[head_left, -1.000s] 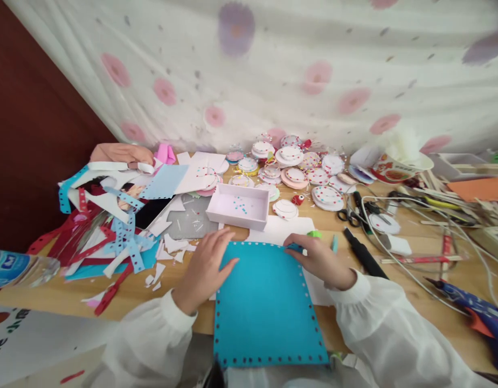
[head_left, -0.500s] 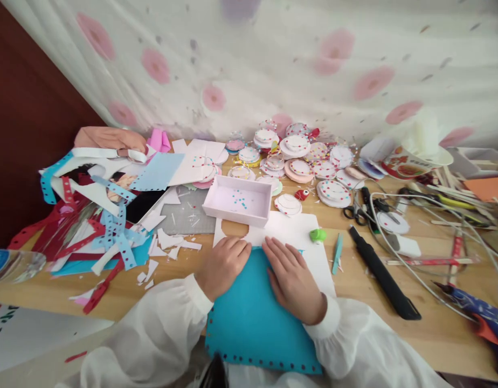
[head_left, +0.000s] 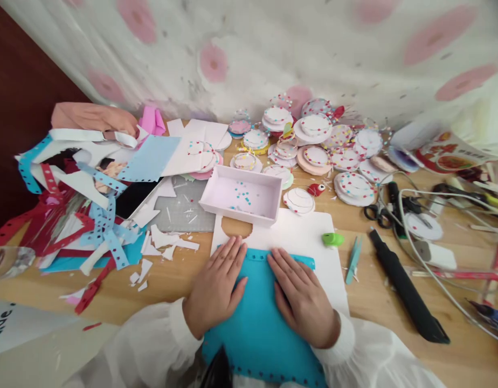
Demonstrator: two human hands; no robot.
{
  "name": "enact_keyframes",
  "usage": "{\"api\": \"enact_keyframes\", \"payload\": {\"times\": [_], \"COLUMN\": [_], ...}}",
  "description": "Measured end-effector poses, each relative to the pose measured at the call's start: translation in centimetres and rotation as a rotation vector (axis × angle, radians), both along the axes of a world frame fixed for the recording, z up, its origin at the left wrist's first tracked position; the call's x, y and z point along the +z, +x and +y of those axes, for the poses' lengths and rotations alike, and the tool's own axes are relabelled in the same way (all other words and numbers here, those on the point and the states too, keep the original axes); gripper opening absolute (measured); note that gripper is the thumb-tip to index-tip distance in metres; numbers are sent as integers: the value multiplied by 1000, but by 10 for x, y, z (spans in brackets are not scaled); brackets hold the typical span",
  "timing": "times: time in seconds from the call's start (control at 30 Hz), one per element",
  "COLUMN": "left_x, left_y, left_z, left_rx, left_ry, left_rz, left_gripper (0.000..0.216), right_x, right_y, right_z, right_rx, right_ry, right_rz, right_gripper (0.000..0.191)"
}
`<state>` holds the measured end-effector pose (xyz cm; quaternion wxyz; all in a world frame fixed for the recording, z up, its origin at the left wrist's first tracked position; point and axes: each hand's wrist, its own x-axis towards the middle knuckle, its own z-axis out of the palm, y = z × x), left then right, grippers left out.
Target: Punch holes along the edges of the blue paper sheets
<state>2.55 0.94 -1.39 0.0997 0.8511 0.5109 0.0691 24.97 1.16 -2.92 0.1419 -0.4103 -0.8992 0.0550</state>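
A bright blue sheet of paper (head_left: 259, 323) lies before me, with small holes punched along its near edge. Its far edge is folded over into a narrow strip with holes in it. My left hand (head_left: 216, 288) rests flat on the left side of this fold, fingers stretched out. On the right side, my right hand (head_left: 303, 296) presses down with its fingers extended too. Under the blue paper is a white sheet (head_left: 327, 231) with a rounded cutout. Just beyond the hands stands a pale lilac box (head_left: 241, 212) holding small blue dots.
Paper scraps and punched strips (head_left: 105, 215) are heaped on the left. Several white discs with beaded wire (head_left: 316, 126) stand at the back. To the right lie a small green tool (head_left: 332, 239), a slim turquoise tool (head_left: 354, 260), a long black object (head_left: 408, 288), scissors (head_left: 378, 214) and a white cable (head_left: 419, 242).
My left fingers, curled at the fold before, are now stretched flat. The paper's far edge now shows as a folded strip with holes. The view has shifted slightly.
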Motion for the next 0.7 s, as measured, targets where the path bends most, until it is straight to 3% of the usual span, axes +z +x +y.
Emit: {"api": "enact_keyframes", "payload": {"times": [0.23, 0.4, 0.53, 0.7], "left_x": [10, 12, 5, 4], "left_y": [8, 23, 23, 19], "left_z": [-4, -12, -8, -7], "left_rx": [52, -95, -112, -15], "left_ry": [41, 11, -12, 39], "left_rz": [15, 15, 22, 41], "left_gripper": [67, 69, 69, 69], "right_x": [5, 5, 5, 7], "right_y": [-2, -2, -1, -2], "right_z": [0, 1, 1, 2], "right_rx": [-17, 12, 25, 30], "right_ry": [-42, -64, -84, -82], "right_rz": [-11, -14, -36, -46], "right_gripper": [60, 63, 63, 60]}}
